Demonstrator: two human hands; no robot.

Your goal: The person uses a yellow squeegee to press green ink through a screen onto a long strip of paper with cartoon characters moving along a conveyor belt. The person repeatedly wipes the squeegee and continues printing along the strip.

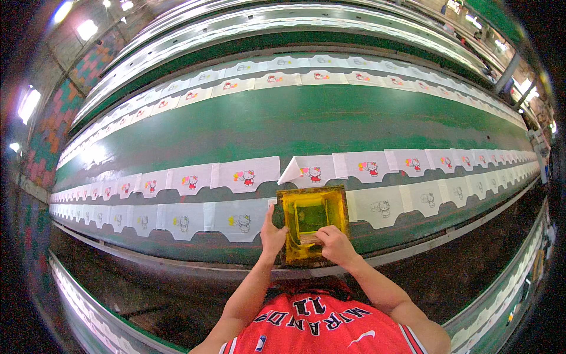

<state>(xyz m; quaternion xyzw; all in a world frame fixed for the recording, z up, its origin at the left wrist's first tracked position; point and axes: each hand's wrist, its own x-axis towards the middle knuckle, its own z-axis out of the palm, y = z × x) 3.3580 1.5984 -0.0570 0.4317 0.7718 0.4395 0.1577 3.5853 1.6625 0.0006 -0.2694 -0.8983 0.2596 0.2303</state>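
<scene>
A screen printing frame [343,213], smeared yellow, lies on a row of white cut fabric pieces at the table's near side. My left hand [272,237] grips its left edge, fingers along the outside and thumb on the rim. My right hand [336,245] is closed on a squeegee [308,238], a narrow strip lying across the lower part of the mesh. Left of the frame, a fabric piece [221,215] bears a grey-outlined cartoon cat with yellow on it. On the right, another piece [372,217] shows the cat in grey outline only. The fabric under the frame is hidden.
The long green table [283,127] carries a second near row of fabric pieces [256,167] with red and yellow cat prints; one has a folded corner [290,171]. More printed pieces [277,79] line its far side. A rail [212,265] runs along the near edge. Parallel tables stand beyond.
</scene>
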